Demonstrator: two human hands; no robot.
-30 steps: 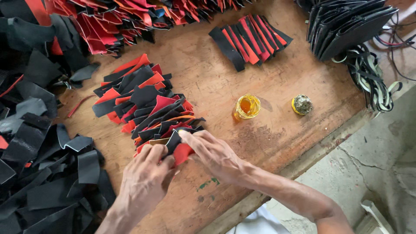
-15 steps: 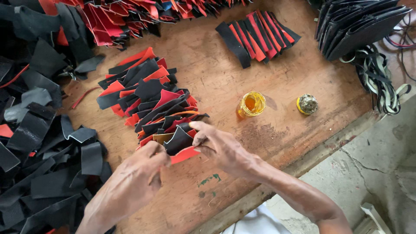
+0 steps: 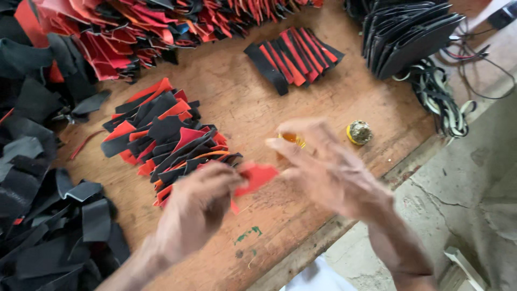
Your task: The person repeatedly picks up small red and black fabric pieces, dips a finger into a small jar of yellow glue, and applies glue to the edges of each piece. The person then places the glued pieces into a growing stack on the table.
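My left hand (image 3: 196,207) is raised above the wooden table (image 3: 231,97) and pinches a small red cut piece (image 3: 256,177) by one end. My right hand (image 3: 323,164) hovers just right of that piece, fingers spread and blurred by motion, holding nothing that I can see. Under and behind the left hand lies a fanned row of overlapping red and black pieces (image 3: 164,137). A small yellow open pot (image 3: 293,139) sits on the table behind my right hand, partly hidden by the fingers.
A round lid (image 3: 359,132) lies right of the pot. A smaller fan of red and black pieces (image 3: 293,56) sits further back. Heaps of black scraps (image 3: 48,215) fill the left side, red and black pieces (image 3: 134,27) the far edge, stacked black pieces (image 3: 409,32) and cords (image 3: 441,102) the right. The table edge (image 3: 323,237) runs diagonally near me.
Both hands have lifted off the near end of the fanned row. The left hand now carries a red piece up, and the right hand has let go and opened.
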